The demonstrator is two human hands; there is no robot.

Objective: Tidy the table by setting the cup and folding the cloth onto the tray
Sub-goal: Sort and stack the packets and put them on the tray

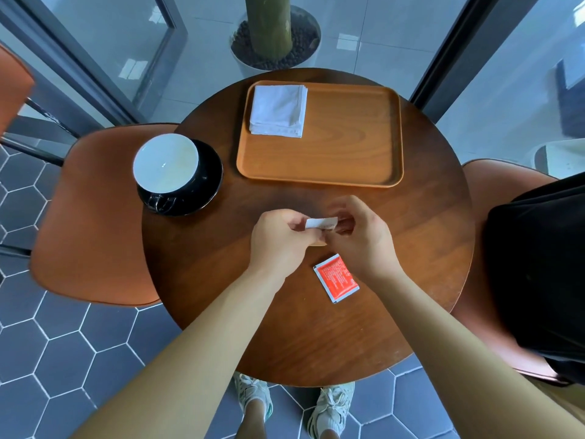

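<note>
A wooden tray [348, 141] sits at the far side of the round brown table [285, 327]. A folded white cloth [278, 109] lies in the tray's far left corner. Left of the tray, off it, stands a black cup with a white inside [166, 163] on a black saucer [207, 185]. Over the table's middle, my left hand [278, 239] and my right hand [361, 239] both pinch a small white paper packet [321, 223] between them.
A red sachet [336, 278] lies on the table under my right wrist. Orange chairs stand to the left [91, 217] and right [493, 191], the right one with a black bag [544, 270] on it. A potted plant [275, 39] stands beyond the table.
</note>
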